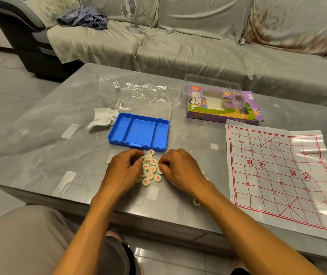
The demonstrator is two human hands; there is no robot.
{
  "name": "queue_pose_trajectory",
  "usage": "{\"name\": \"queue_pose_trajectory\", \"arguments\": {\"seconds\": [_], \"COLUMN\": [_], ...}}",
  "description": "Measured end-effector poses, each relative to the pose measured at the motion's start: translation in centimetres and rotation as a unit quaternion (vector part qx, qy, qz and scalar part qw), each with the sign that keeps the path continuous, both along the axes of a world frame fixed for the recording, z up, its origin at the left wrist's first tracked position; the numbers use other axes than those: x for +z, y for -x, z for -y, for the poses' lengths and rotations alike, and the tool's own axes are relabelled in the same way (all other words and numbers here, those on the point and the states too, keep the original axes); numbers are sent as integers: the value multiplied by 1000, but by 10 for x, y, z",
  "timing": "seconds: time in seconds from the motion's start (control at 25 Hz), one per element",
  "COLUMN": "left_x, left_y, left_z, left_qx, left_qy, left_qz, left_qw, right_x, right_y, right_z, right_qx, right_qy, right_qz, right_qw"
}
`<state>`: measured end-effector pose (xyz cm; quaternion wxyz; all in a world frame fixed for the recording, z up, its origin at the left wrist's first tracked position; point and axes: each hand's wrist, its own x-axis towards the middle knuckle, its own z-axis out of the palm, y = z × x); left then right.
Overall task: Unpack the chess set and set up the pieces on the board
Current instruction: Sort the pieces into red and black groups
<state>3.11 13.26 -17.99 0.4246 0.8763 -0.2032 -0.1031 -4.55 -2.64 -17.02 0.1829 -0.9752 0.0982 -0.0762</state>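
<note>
Left hand [122, 171] and right hand [180, 169] curled, pinching clustered pieces [149, 169], blue case [139, 131] open, compartments bare

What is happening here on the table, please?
A person is sorting a cluster of round chess pieces with both hands, the left hand and right hand each pinching pieces. The blue case lies open and emptied. The board sheet lies unfolded to the right, with no pieces yet.

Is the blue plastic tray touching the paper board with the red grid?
Apart. The head view shows bare grey tabletop between the blue plastic tray and the paper board.
</note>
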Motion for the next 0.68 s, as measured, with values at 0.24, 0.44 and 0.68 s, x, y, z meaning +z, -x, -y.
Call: {"name": "queue_pose_trajectory", "arguments": {"seconds": [0.24,0.44,0.68], "left_x": [-1,-5,-6], "left_y": [1,-2,-22], "left_z": [3,6,16], "left_qx": [3,-17,-52], "left_qy": [-8,-20,-102], "left_qz": [18,64,43], "left_qw": [1000,998,992], "right_x": [-8,-12,4], "right_y": [10,18,48], "right_z": [-1,3,45], "right_qx": [63,7,-76], "right_qy": [16,-26,-94], "right_qz": [18,58,85], "right_qw": [998,998,989]}}
